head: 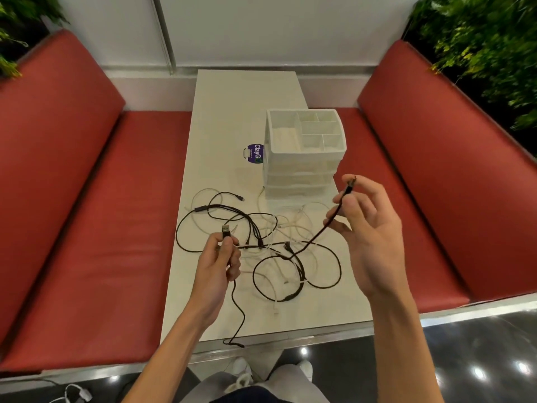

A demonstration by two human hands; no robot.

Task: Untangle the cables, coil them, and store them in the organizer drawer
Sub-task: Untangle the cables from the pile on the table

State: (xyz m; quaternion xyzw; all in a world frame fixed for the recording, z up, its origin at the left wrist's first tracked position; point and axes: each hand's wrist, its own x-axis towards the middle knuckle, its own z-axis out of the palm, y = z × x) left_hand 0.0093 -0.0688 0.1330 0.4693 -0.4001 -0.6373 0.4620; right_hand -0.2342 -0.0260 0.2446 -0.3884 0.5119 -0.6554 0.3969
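Observation:
A tangle of black cables [263,242] and white cables [287,225] lies on the white table [220,117]. My left hand [218,263] grips a black cable near its USB plug [226,229], and the rest of that cable hangs down past the table's front edge. My right hand [369,228] is raised above the table and pinches the other black cable end [348,189] between thumb and fingers; that cable runs down into the tangle. The white organizer [305,154], with shut drawers and open top compartments, stands just behind the cables.
A round purple sticker [255,153] lies left of the organizer. Red cushioned benches [87,213] flank the narrow table on both sides. Green plants [479,39] fill the upper corners. Another white cable [78,392] lies on the dark floor at bottom left.

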